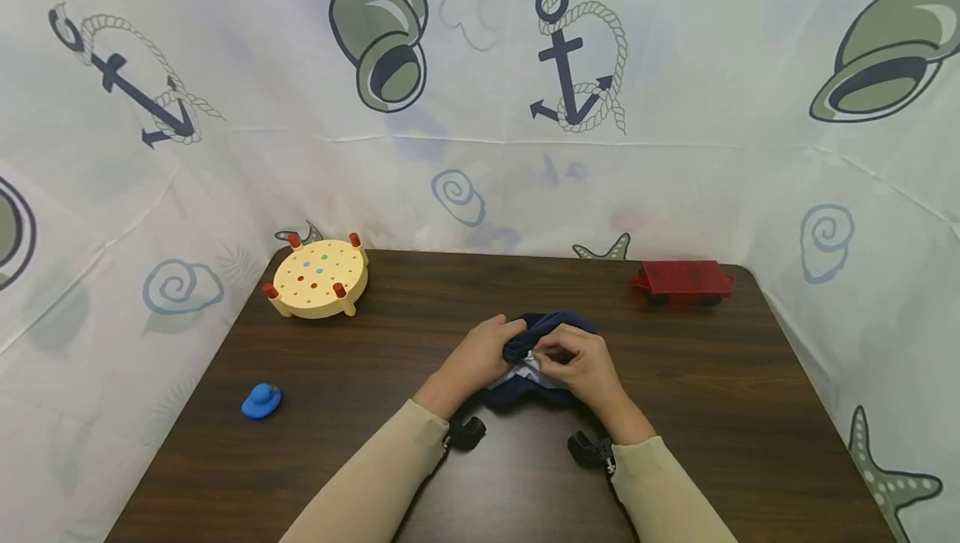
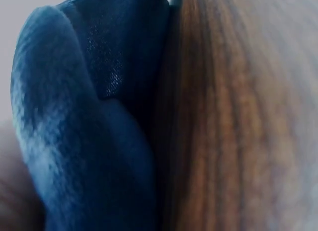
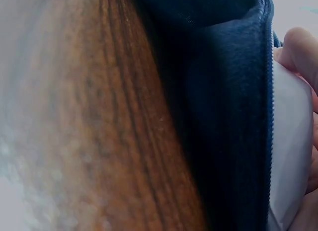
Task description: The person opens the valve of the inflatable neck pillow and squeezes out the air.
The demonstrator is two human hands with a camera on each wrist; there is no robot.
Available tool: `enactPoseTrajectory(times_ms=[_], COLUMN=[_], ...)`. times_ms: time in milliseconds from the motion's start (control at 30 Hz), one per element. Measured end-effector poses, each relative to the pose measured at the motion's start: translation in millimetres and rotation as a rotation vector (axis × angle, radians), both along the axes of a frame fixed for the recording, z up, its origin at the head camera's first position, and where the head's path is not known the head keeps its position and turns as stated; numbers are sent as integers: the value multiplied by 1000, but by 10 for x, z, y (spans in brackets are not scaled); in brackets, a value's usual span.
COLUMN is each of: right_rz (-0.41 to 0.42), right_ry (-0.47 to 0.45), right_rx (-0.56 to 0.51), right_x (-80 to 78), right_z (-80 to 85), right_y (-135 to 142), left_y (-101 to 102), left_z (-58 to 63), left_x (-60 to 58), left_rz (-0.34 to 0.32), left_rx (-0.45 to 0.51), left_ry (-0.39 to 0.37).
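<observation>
A navy fabric pouch (image 1: 558,324) with a zipper lies partly open on the table, a pale lining (image 1: 528,369) showing in its opening. My left hand (image 1: 480,353) grips the pouch's left side, its fingertips hidden by the cloth. Bent over the opening, my right hand (image 1: 581,366) pinches the pouch near its middle with thumb and forefinger. In the right wrist view, the zipper (image 3: 271,121) runs along the navy edge beside a smooth pale surface (image 3: 290,141), and fingers (image 3: 300,49) touch there. Soft navy cloth (image 2: 74,131) fills the left part of the left wrist view.
On the dark wood table (image 1: 525,485), a yellow round pegboard stool toy (image 1: 321,276) with red pegs stands at back left. A blue rubber duck (image 1: 261,401) sits at left, a red toy wagon (image 1: 686,280) at back right. Printed cloth walls (image 1: 480,109) surround the table.
</observation>
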State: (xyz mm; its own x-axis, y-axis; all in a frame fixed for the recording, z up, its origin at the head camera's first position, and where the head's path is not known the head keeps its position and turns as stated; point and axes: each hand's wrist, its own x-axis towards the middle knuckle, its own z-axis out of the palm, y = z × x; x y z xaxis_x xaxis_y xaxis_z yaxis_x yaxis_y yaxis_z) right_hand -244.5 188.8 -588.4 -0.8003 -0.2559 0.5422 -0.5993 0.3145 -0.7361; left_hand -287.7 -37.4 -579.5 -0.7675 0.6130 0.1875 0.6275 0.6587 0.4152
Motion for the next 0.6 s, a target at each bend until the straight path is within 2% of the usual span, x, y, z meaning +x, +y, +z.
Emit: enactPoseTrajectory(times_ms=[267,400,600], right_rz=[-15,-9,-3], right_ry=[-77,-118,-146], right_rx=[11,-8,-37], right_x=[-7,-7,-3], right_z=[18,1,-28], right_y=[-17,-23,-34], left_y=[23,18,-5], left_z=[57,46,-19], left_x=[3,6,-10], left_rz=[-2,0,-13], left_rx=[-73,-89,-51], left_ry=[21,-15,-71])
